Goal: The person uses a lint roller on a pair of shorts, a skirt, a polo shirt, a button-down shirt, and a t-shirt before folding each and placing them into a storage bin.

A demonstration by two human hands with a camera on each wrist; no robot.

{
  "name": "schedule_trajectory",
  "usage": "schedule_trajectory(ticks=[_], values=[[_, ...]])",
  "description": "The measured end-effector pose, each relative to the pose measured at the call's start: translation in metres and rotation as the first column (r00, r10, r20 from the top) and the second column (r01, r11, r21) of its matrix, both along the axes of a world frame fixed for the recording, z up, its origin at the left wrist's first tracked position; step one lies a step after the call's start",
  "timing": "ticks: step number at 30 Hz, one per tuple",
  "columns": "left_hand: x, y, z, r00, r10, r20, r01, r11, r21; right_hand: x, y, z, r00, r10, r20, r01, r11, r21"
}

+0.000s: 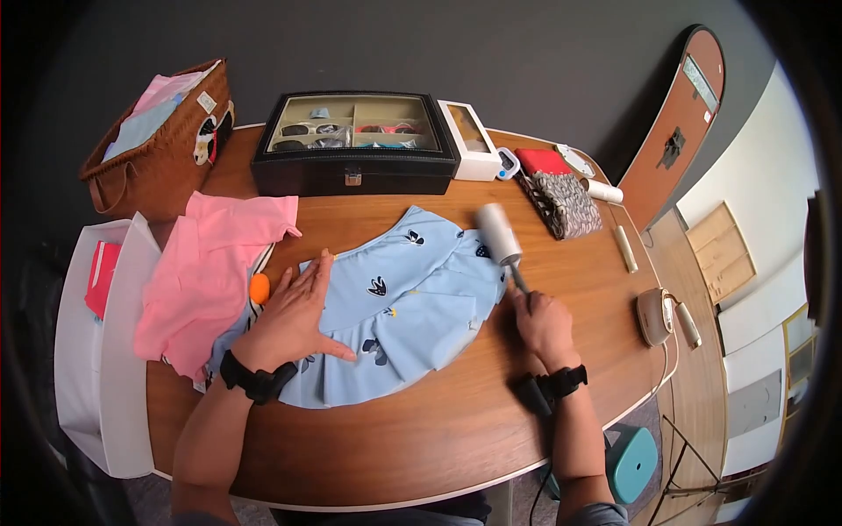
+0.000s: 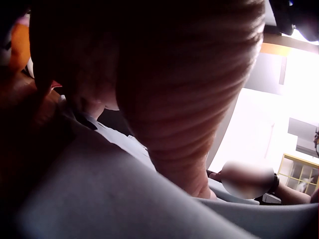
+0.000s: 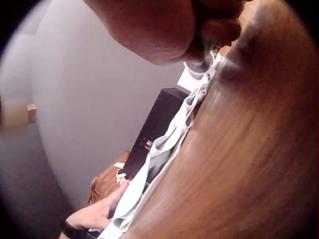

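Observation:
A light blue ruffled garment with dark printed motifs [image 1: 403,294] lies spread on the wooden table. The left hand [image 1: 298,316] rests on its left part, fingers extended and thumb apart; in the left wrist view this hand [image 2: 164,89] is dark and close above the pale cloth [image 2: 109,184]. The right hand [image 1: 544,329] grips the handle of a white lint roller [image 1: 498,235], whose blurred head is at the garment's right edge. The right wrist view shows the curled fingers of the right hand [image 3: 164,30] beside the garment's folded edge [image 3: 164,139].
Left: a pink garment [image 1: 210,263], an orange object [image 1: 260,288], a white box [image 1: 123,351] and a brown basket [image 1: 158,175]. Behind stand a black glasses case [image 1: 351,180] and a white box with a window [image 1: 478,167]. Right: folded patterned cloth [image 1: 566,206] and a beige device [image 1: 653,320].

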State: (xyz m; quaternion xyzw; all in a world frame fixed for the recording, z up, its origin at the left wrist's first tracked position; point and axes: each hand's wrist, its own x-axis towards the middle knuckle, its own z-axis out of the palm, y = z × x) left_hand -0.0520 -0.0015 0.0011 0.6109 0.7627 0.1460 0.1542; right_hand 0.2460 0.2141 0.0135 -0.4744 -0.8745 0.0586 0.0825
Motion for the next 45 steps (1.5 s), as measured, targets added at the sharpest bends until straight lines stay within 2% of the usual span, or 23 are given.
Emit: schedule_trajectory(ticks=[2, 3, 5, 7, 9, 11, 12, 13, 15, 16, 17, 19, 20, 22, 23, 25, 32, 35, 39, 41, 42, 44, 45], values=[[0.003, 0.0, 0.006, 1.0, 0.02, -0.007, -0.02, 0.999, -0.045, 0.002, 0.005, 0.002, 0.986, -0.168, 0.001, 0.167, 0.982, 0.087], [0.003, -0.001, 0.004, 1.0, 0.021, -0.005, -0.021, 0.999, -0.046, 0.002, 0.004, 0.002, 0.986, -0.167, 0.003, 0.166, 0.982, 0.087], [0.001, -0.001, 0.003, 1.0, 0.01, -0.009, -0.01, 1.0, -0.023, 0.0, 0.0, 0.007, 0.997, -0.047, -0.067, 0.051, 0.997, 0.058], [0.001, 0.0, 0.004, 1.0, 0.01, -0.009, -0.011, 1.0, -0.021, -0.006, -0.015, 0.014, 0.967, 0.167, -0.19, -0.184, 0.98, -0.076], [0.001, 0.0, 0.004, 1.0, 0.005, -0.01, -0.006, 1.0, -0.024, -0.01, -0.027, 0.021, 0.895, 0.397, -0.203, -0.438, 0.869, -0.233], [0.0, 0.0, 0.001, 1.0, 0.005, 0.013, -0.005, 1.0, -0.025, -0.012, -0.037, 0.019, 0.749, 0.596, -0.29, -0.66, 0.708, -0.251], [0.0, 0.0, 0.001, 1.0, 0.004, 0.017, -0.003, 0.999, -0.032, -0.016, -0.039, 0.019, 0.719, 0.64, -0.27, -0.694, 0.643, -0.324], [-0.001, 0.0, 0.002, 1.0, -0.002, -0.001, 0.002, 0.999, -0.032, -0.015, -0.038, 0.016, 0.722, 0.637, -0.271, -0.691, 0.641, -0.333], [0.0, -0.001, 0.001, 1.0, -0.01, -0.017, 0.009, 1.0, -0.03, -0.011, -0.031, 0.012, 0.756, 0.575, -0.313, -0.654, 0.679, -0.333], [0.0, -0.001, 0.0, 1.0, -0.007, -0.012, 0.007, 1.0, -0.023, -0.009, -0.025, 0.016, 0.82, 0.522, -0.233, -0.572, 0.746, -0.341], [0.0, -0.001, 0.0, 1.0, -0.006, -0.008, 0.006, 1.0, -0.014, -0.007, -0.02, 0.02, 0.82, 0.523, -0.232, -0.572, 0.748, -0.336], [0.001, -0.001, 0.002, 1.0, -0.001, -0.005, 0.001, 1.0, -0.016, -0.003, -0.013, 0.028, 0.965, 0.227, -0.127, -0.256, 0.922, -0.291], [0.001, 0.0, 0.003, 1.0, 0.005, 0.0, -0.005, 1.0, -0.023, 0.0, -0.005, 0.025, 0.965, 0.227, -0.128, -0.255, 0.923, -0.288], [0.0, 0.0, 0.003, 1.0, 0.003, -0.005, -0.003, 1.0, -0.023, 0.005, 0.017, 0.005, 0.997, -0.075, -0.01, 0.073, 0.989, -0.13], [0.001, -0.001, 0.003, 1.0, 0.001, -0.008, -0.001, 1.0, -0.025, 0.009, 0.023, 0.0, 0.997, -0.076, -0.006, 0.075, 0.988, -0.132], [0.001, -0.001, 0.005, 1.0, 0.002, -0.01, -0.002, 0.999, -0.039, 0.017, 0.033, -0.006, 0.971, -0.238, 0.005, 0.238, 0.971, -0.016], [0.002, 0.0, 0.006, 1.0, 0.005, -0.016, -0.006, 0.999, -0.04, 0.029, 0.04, -0.002, 0.918, -0.39, 0.075, 0.386, 0.921, 0.06], [0.001, -0.001, 0.004, 1.0, 0.005, -0.023, -0.006, 0.999, -0.034, 0.026, 0.034, 0.001, 0.899, -0.418, 0.128, 0.405, 0.907, 0.116], [0.005, 0.001, 0.014, 0.999, 0.003, -0.049, -0.003, 1.0, 0.0, 0.029, 0.033, 0.003, 0.913, -0.392, 0.117, 0.373, 0.915, 0.154], [0.004, 0.004, 0.011, 0.998, 0.063, -0.005, -0.062, 0.987, 0.149, 0.03, 0.033, 0.002, 0.916, -0.378, 0.134, 0.35, 0.917, 0.19], [0.002, 0.006, 0.008, 0.998, 0.062, -0.01, -0.06, 0.987, 0.151, 0.03, 0.033, 0.001, 0.916, -0.38, 0.128, 0.353, 0.916, 0.19], [-0.002, 0.006, -0.002, 0.98, 0.197, -0.006, -0.19, 0.954, 0.232, 0.032, 0.031, -0.002, 0.928, -0.362, 0.09, 0.335, 0.915, 0.225], [-0.004, 0.004, -0.004, 0.981, 0.194, -0.007, -0.187, 0.955, 0.229, 0.032, 0.029, -0.002, 0.927, -0.365, 0.091, 0.338, 0.915, 0.222]])
